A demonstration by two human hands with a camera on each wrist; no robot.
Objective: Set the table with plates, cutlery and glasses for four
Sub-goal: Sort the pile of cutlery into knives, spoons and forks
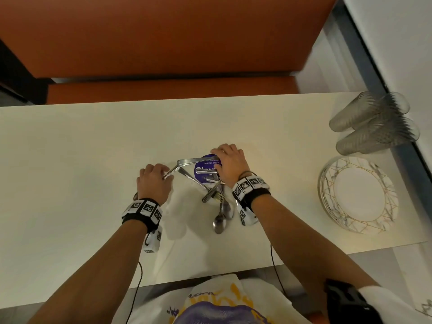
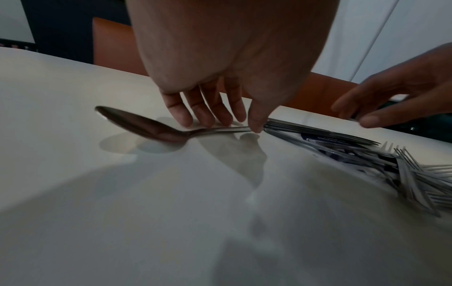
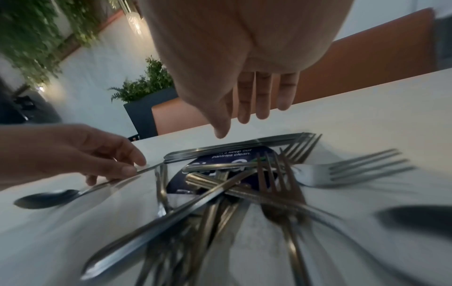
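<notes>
The left hand [image 1: 153,181] pinches the handle of a spoon [image 2: 146,125] between thumb and fingertips, its bowl lying on the white table [image 1: 81,148] to the left; just right of it sits the cutlery pile [image 1: 214,192] (forks, knives and spoons crossed over a round purple label [image 1: 205,169]); the right hand [image 1: 230,164] hovers over the pile's far side, fingers relaxed and holding nothing; farther right rests a stack of plates [image 1: 357,195], with overturned glasses [image 1: 374,122] beyond it at the table's corner.
</notes>
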